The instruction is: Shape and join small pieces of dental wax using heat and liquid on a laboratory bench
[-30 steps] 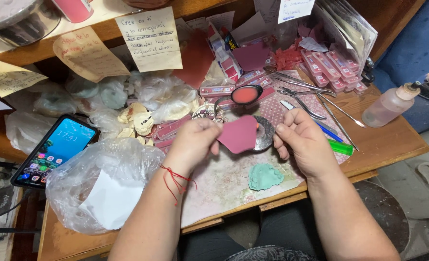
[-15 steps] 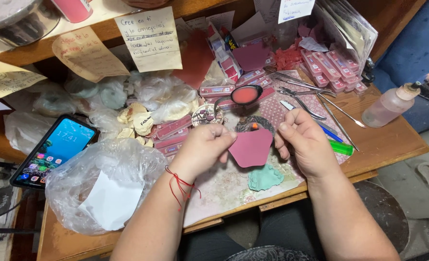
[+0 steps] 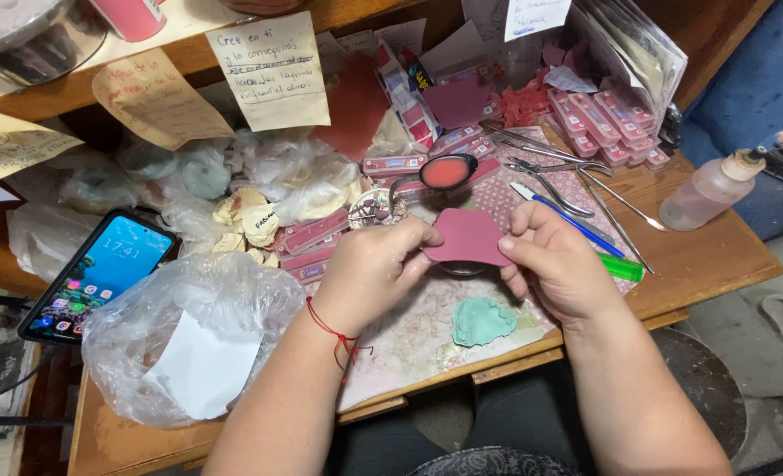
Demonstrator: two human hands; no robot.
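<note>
Item: pink sheet [image 3: 468, 237], flat, roughly hexagonal. Change noted: a second ago I held it lower, over the mat near the green piece; half a second ago it sat between my hands with one corner pointing down; now it is raised and turned, broad edge level, lying over the small round dish. I judge the work is still at the turning-and-shaping stage, nothing set down yet.

Left hand [image 3: 369, 273]: closed, thumb and fingers pinching the sheet's left edge; red thread at the wrist.

Right hand [image 3: 557, 264]: closed, fingertips pinching the sheet's right edge.

Position: sheet spans the gap between both hands, above the patterned mat [image 3: 409, 330].

Nearby: green clay piece [image 3: 481, 320] just below my hands, untouched; tweezers and scissors [image 3: 554, 181] beyond the right hand; phone [image 3: 99, 273] and crumpled plastic bag [image 3: 180, 339] well to the left.
</note>
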